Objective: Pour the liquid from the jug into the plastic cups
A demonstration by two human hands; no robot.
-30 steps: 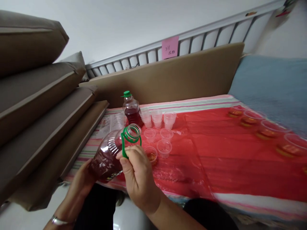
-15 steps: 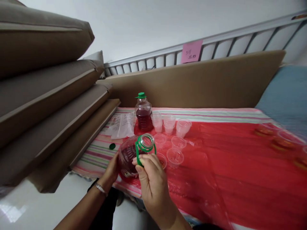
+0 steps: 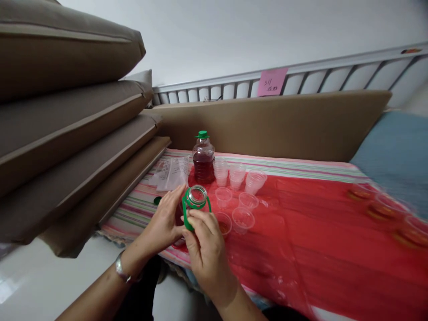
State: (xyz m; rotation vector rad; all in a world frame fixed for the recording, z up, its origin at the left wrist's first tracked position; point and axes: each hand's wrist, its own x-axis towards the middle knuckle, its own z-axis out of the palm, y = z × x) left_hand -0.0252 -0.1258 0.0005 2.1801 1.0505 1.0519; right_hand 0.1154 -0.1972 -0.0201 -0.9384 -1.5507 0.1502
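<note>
An uncapped clear plastic jug (image 3: 198, 194) of dark red drink stands at the bed's near edge, its mouth facing up toward me. My right hand (image 3: 206, 252) is closed round its green carrying handle (image 3: 186, 217). Against the jug's left side lies my left hand (image 3: 165, 223), fingers along it and thumb near the handle, hiding most of the jug's body. Just right of the jug are several clear plastic cups (image 3: 243, 219); the nearest cup (image 3: 224, 224) shows some amber colour inside. A loose green cap (image 3: 157, 200) lies to the left, partly behind my left hand.
A second jug (image 3: 203, 169), capped green, stands behind beside stacked cups (image 3: 236, 176) and a plastic bag (image 3: 175, 174). Red plastic sheeting (image 3: 321, 232) covers the bed. Amber-filled cups (image 3: 389, 207) stand far right. Brown cushions (image 3: 76, 111) pile up at left; a brown board (image 3: 267, 127) leans behind.
My left hand has slid up the jug's side toward its neck. The jug has shifted slightly left and stands more upright, with my right hand still on the handle.
</note>
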